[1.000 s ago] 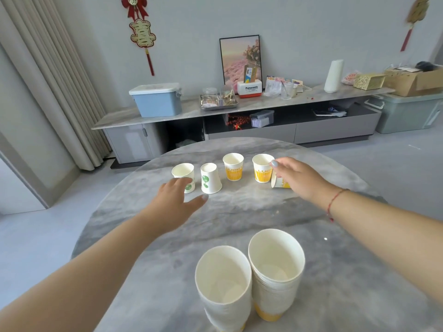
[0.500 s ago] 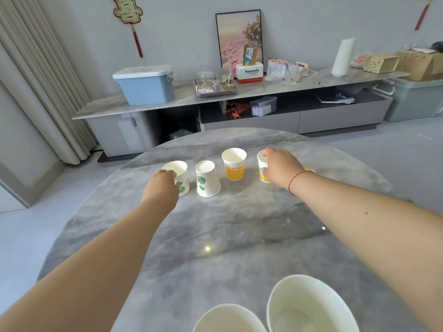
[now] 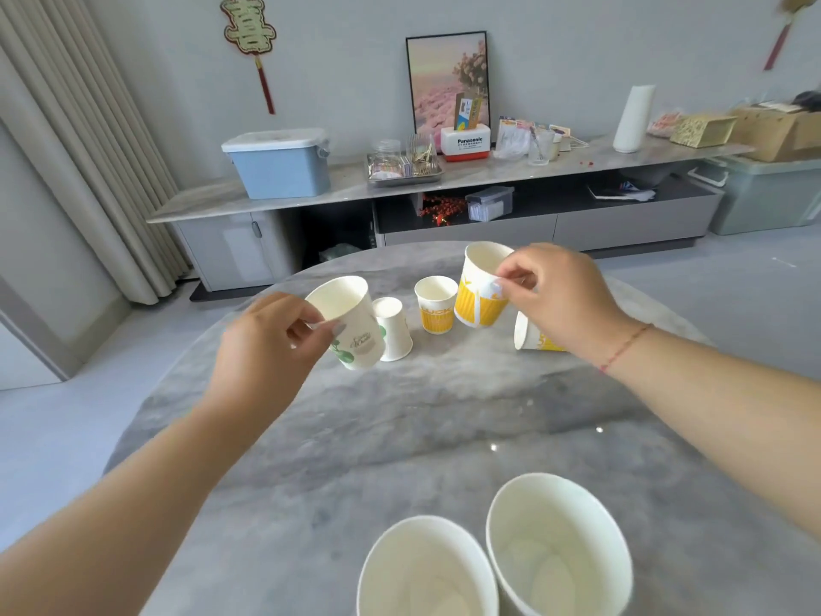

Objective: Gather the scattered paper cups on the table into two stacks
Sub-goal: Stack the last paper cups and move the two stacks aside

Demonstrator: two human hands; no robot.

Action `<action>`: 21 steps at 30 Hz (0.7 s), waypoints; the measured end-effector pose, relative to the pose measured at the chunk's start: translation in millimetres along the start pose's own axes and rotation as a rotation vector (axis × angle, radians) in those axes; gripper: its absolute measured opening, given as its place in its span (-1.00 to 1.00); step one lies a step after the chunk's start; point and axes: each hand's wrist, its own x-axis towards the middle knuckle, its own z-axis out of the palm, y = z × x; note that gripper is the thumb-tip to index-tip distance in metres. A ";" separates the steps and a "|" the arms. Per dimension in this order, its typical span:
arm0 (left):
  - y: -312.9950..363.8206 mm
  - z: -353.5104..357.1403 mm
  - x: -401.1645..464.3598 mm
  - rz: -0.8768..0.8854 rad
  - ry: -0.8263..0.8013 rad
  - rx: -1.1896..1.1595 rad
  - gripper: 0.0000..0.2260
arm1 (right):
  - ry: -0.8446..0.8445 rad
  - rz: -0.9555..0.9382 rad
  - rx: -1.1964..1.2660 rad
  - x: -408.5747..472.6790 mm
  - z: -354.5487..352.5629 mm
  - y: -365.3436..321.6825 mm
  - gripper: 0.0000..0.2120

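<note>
My left hand (image 3: 271, 344) grips a white cup with a green leaf print (image 3: 353, 324), lifted and tilted above the round grey marble table (image 3: 444, 420). My right hand (image 3: 555, 300) pinches the rim of a yellow-striped cup (image 3: 480, 291), also lifted off the table. Between them an upside-down white cup (image 3: 393, 329) and an upright yellow cup (image 3: 436, 304) stand on the table. Another yellow cup (image 3: 531, 337) lies on its side under my right wrist. Two stacks of cups sit at the near edge, the left stack (image 3: 426, 566) and the right stack (image 3: 557, 544).
Beyond the table a long low cabinet (image 3: 444, 184) runs along the wall, carrying a blue storage box (image 3: 280, 164), a metal tray, a framed picture and cardboard boxes. A curtain (image 3: 89, 148) hangs at the left. Grey floor surrounds the table.
Both hands have closed on a cup each and lifted them off the table, the left taking the green-print cup, the right the yellow one. The camera view has tilted down slightly.
</note>
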 end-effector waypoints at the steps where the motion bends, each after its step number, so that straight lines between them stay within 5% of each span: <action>1: 12.4 -17.3 -9.0 0.029 0.016 -0.061 -0.84 | 0.041 -0.042 0.046 -7.4 -16.3 -11.2 -0.97; 9: 70.5 -113.0 -83.1 0.292 -0.046 -0.370 -0.74 | 0.087 -0.303 0.299 -98.4 -117.7 -76.9 -0.92; 15: 90.3 -120.1 -117.4 0.446 -0.107 -0.187 -0.73 | 0.032 -0.447 0.222 -142.2 -129.5 -77.0 -0.86; 21: 82.5 -106.7 -132.1 0.437 -0.328 -0.185 -0.71 | -0.201 -0.439 0.168 -160.4 -112.2 -68.9 -0.67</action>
